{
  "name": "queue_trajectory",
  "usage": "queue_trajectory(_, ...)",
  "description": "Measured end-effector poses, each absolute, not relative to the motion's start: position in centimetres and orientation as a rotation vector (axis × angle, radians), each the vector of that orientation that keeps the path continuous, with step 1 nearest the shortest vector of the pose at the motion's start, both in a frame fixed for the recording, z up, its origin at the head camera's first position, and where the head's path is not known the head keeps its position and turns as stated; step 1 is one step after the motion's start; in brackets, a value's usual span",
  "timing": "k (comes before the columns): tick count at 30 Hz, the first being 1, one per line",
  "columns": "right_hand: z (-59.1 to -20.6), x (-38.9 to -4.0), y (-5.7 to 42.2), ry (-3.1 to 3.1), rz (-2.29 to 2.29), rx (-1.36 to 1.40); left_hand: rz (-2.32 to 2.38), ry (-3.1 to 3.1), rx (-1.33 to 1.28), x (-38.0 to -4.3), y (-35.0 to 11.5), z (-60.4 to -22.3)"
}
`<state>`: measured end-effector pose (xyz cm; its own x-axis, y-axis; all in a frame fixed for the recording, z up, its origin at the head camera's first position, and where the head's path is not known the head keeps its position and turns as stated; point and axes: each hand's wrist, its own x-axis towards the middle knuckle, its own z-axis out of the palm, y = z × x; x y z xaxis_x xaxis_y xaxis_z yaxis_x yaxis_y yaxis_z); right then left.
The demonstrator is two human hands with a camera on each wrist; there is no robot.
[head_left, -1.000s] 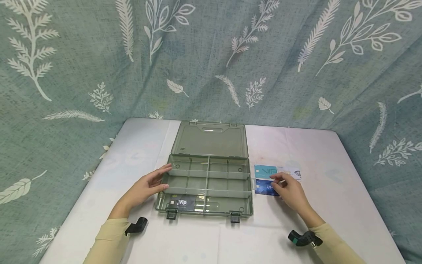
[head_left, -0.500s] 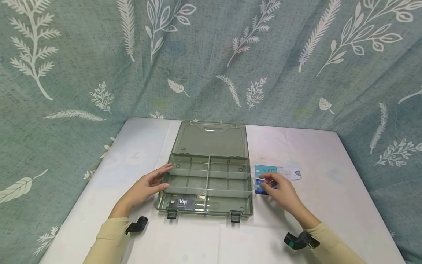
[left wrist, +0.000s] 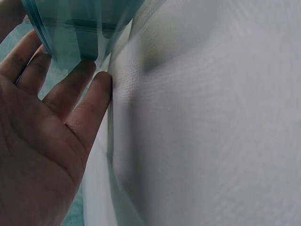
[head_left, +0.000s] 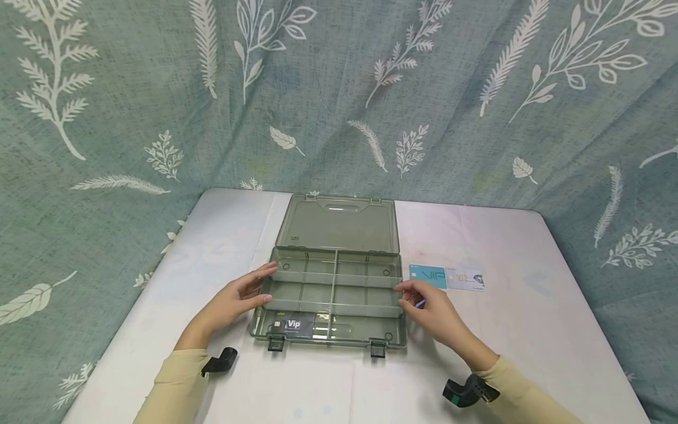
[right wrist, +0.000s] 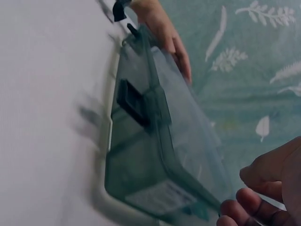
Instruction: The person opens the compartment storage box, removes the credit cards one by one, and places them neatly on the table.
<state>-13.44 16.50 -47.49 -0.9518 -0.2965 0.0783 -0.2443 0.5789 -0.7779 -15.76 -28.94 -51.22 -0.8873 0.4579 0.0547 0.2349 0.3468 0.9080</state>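
Note:
A translucent green divided box [head_left: 307,291] lies with its lid [head_left: 344,222] folded back. In its front left compartment sits a black Vip card [head_left: 293,325]. My left hand [head_left: 233,303] rests against the box's left side, thumb and fingers spread; the left wrist view shows its fingertips [left wrist: 103,82] at the box wall. At the box's right edge, my right hand [head_left: 431,312] pinches a blue card [head_left: 421,304], mostly hidden by the fingers. A teal VIP card [head_left: 428,275] and a white VIP card [head_left: 466,279] lie side by side on the table beyond this hand.
Two dark latches, left [head_left: 275,344] and right [head_left: 378,349], hang at the box's front edge. A white cloth covers the table [head_left: 318,388]. A leaf-patterned green curtain [head_left: 328,118] stands behind and at both sides.
My right hand has picked up the blue card from the table and carried it left to the box's right edge. The left hand has stayed in place.

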Motion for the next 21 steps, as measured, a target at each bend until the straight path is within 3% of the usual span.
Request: queue_trajectory(21, -46.3, -12.9, 13.4, 2.713, -1.310, -0.576, 1.551, 2.406, 0.605, -15.7, -28.8, -51.0)
